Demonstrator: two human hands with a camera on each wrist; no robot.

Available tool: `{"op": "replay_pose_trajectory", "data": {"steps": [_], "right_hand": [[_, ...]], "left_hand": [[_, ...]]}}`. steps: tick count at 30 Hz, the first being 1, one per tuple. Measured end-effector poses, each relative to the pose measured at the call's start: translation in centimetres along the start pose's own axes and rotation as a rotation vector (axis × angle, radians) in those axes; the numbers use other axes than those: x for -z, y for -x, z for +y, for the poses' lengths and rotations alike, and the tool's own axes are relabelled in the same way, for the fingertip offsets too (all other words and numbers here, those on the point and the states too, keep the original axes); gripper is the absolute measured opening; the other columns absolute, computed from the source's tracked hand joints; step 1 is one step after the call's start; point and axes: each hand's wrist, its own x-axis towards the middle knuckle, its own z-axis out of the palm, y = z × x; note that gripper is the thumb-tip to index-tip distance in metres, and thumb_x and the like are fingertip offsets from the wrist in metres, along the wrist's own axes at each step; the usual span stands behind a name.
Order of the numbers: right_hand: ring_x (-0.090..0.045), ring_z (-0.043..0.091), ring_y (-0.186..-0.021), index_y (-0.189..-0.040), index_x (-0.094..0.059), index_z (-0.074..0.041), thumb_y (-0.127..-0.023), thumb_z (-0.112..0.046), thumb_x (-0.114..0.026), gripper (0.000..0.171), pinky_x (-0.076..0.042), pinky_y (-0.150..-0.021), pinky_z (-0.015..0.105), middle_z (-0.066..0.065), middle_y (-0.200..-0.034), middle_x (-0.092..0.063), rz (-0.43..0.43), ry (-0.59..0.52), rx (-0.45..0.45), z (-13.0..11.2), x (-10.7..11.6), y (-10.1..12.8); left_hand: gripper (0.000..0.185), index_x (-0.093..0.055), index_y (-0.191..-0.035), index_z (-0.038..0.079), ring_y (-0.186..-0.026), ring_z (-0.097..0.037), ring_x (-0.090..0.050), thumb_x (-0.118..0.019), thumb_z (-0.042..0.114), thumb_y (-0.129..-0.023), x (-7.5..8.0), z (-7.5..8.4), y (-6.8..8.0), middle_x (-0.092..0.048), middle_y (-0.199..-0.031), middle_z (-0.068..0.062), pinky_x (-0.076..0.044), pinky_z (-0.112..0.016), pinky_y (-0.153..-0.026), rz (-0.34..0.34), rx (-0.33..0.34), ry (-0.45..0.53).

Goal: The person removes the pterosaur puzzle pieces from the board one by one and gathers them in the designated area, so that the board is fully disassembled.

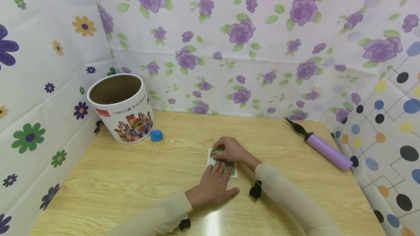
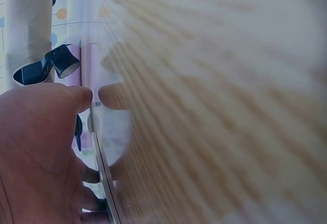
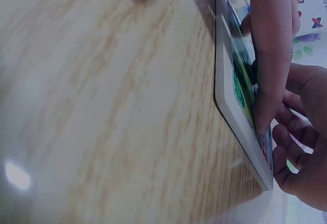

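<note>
- My left hand (image 1: 213, 187) rests its straight fingers across the white-bordered picture board (image 1: 234, 170) on the table (image 1: 177, 163), covering much of its picture.
- My right hand (image 1: 232, 150) bends its fingers over the board's far end; I cannot tell whether that grip is clamped on anything.
- I see only the inner wall of the white bucket (image 1: 126, 110); its bottom is hidden.
- A blue toy duck (image 1: 156, 135) sits just beside the bucket.

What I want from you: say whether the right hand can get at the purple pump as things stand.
Probably yes: nothing visible stands between the right hand and the purple pump, though it would first have to leave the picture card.
</note>
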Motion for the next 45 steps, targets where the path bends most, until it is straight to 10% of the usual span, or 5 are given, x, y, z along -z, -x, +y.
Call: {"op": "replay_pose_trajectory", "data": {"steps": [45], "right_hand": [[-0.07,0.014,-0.089,-0.109,-0.08,-0.016,-0.096,-0.014,-0.072,0.015,-0.059,-0.077,0.033,0.0,-0.104,-0.074,0.183,-0.069,-0.102,2.4,6.1,5.7]], "left_hand": [[0.083,-0.024,-0.164,0.014,-0.156,-0.032,-0.02,-0.039,0.066,-0.102,-0.3,-0.9,-0.1,-0.018,-0.17,-0.015,-0.026,-0.053,-0.121,0.001,-0.016,0.025]]}}
